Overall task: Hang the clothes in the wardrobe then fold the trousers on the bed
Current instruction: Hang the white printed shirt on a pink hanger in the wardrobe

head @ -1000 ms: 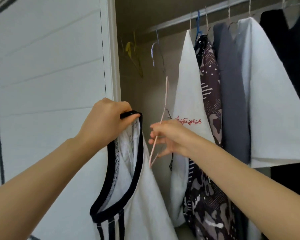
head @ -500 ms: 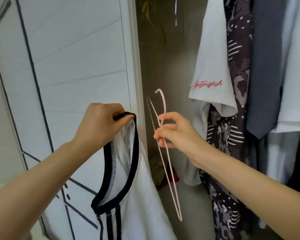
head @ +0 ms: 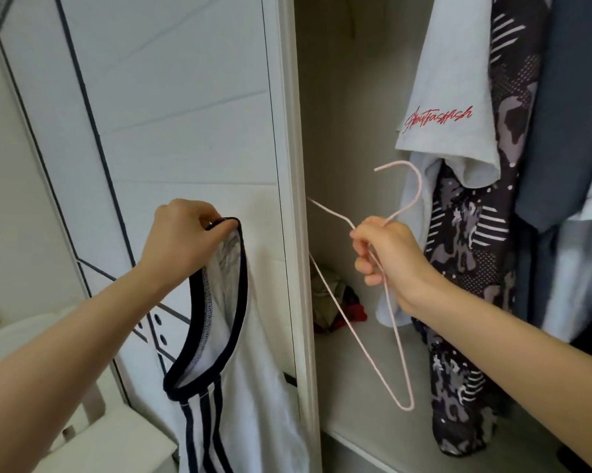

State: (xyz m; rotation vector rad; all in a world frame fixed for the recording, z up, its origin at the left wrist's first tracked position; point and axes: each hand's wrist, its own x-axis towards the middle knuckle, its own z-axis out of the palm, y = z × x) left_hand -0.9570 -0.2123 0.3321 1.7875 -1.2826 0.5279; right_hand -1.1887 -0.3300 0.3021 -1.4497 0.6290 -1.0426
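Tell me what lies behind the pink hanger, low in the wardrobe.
A crumpled olive and red cloth heap on the wardrobe floor; its left edge hides behind the door frame.

1. The striped vest (head: 250, 397) runs off the bottom edge.
2. The white T-shirt (head: 451, 80) is cut off at the top edge.
3. The right hand (head: 390, 257) hides the neck of the pink hanger (head: 367, 353).
4. The crumpled heap (head: 335, 302) on the wardrobe floor (head: 373, 425) is too dim to identify.

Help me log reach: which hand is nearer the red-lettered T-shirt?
Right. The right hand is just below the T-shirt sleeve; the left hand is farther left, before the door.
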